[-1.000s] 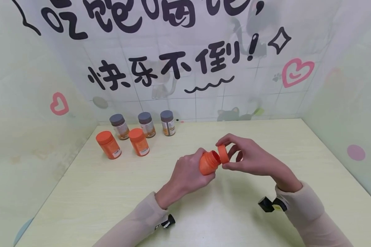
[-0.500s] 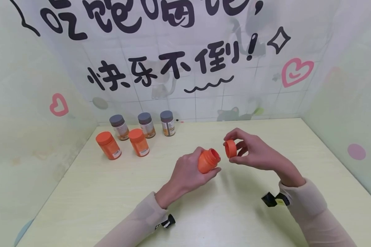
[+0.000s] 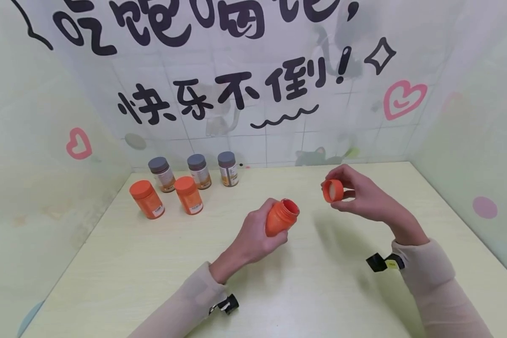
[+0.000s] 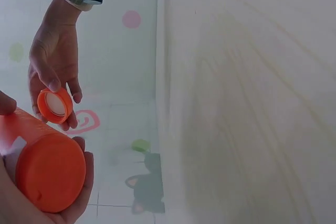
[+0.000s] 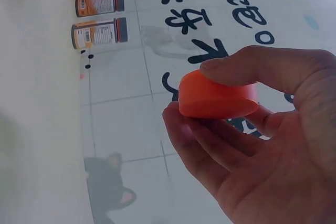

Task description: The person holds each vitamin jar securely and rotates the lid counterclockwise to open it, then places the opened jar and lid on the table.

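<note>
My left hand (image 3: 255,232) grips an orange bottle (image 3: 280,219) above the table, its uncapped mouth tilted up and to the right. In the left wrist view the bottle's round base (image 4: 51,174) faces the camera. To the right and apart from it, my right hand (image 3: 361,192) pinches an orange screw cap (image 3: 333,191) between thumb and fingers. The cap's pale inner liner faces the head camera. From the right wrist, the cap (image 5: 218,98) shows side-on, with the thumb over it and fingers beneath.
At the back left stand two capped orange bottles (image 3: 148,201) (image 3: 189,196). Behind them are three brown bottles (image 3: 228,170) with grey lids, near the printed back wall (image 3: 279,141). The pale table (image 3: 160,267) meets side walls left and right.
The cap has come away from the bottle's mouth and moved right and up with my right hand, its inside turning toward the head camera. The left hand has shifted slightly left with the bottle.
</note>
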Demonstrator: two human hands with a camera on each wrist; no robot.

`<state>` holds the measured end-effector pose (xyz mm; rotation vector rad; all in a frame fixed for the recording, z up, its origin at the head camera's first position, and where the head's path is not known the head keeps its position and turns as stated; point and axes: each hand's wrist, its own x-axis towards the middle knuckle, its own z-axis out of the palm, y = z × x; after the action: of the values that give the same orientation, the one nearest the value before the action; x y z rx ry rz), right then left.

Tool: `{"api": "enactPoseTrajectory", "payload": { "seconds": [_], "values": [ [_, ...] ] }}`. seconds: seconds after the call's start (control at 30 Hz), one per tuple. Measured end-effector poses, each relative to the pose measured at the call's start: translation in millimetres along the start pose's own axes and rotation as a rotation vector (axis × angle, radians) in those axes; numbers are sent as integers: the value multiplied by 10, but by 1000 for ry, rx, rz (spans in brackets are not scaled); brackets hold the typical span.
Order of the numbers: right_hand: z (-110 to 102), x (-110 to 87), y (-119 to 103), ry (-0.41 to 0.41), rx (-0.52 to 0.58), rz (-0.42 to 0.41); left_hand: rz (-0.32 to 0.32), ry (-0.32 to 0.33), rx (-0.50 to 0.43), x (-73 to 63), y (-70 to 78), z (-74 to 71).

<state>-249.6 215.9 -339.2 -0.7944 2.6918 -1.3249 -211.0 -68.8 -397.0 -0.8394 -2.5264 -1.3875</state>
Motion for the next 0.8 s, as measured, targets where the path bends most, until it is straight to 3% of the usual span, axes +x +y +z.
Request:
{"api": "enactPoseTrajectory", "payload": {
  "seconds": [0.3,0.53,0.8],
  "values": [
    [-261,-66,132,70,53,21,-101,-4,-109,74,29,50],
    [-418,-145,204,173,82,38,-183,-18,-169,160,16,138],
    [-566,-231,321,276,81,143,-234,-65,-205,475,12,377]
  ]
}}
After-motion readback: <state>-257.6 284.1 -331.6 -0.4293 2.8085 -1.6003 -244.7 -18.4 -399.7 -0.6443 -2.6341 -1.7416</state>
